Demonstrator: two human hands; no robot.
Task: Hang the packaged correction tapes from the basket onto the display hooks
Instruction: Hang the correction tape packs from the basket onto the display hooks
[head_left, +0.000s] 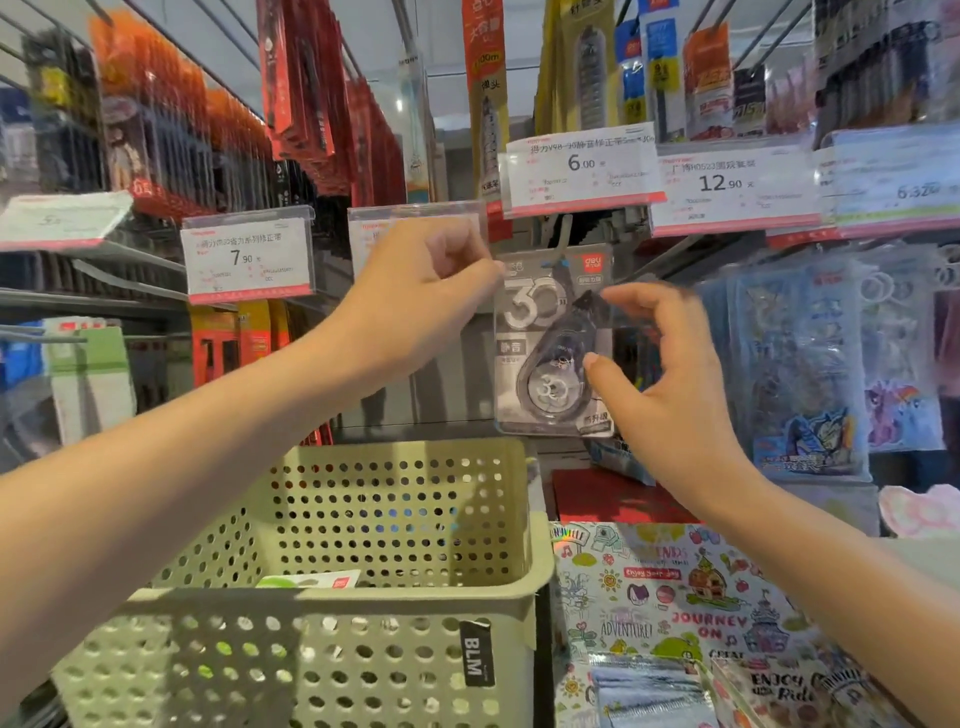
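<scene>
A grey packaged correction tape (550, 332) with a big "30" hangs at a display hook (563, 244) under the 6.00 price tag. My left hand (421, 291) pinches the pack's top left corner. My right hand (670, 374) is just right of the pack, fingers spread and loosely curved, thumb tip near its lower right side, holding nothing. The perforated beige basket (519, 571) stands below, with a white and green pack (311, 579) lying inside it.
Rows of hooks with red and black packs hang at upper left. Price tags (249, 257) stick out at hand height. Sticker bags (800, 364) hang to the right. Colourful notebooks (675, 597) lie beside the basket.
</scene>
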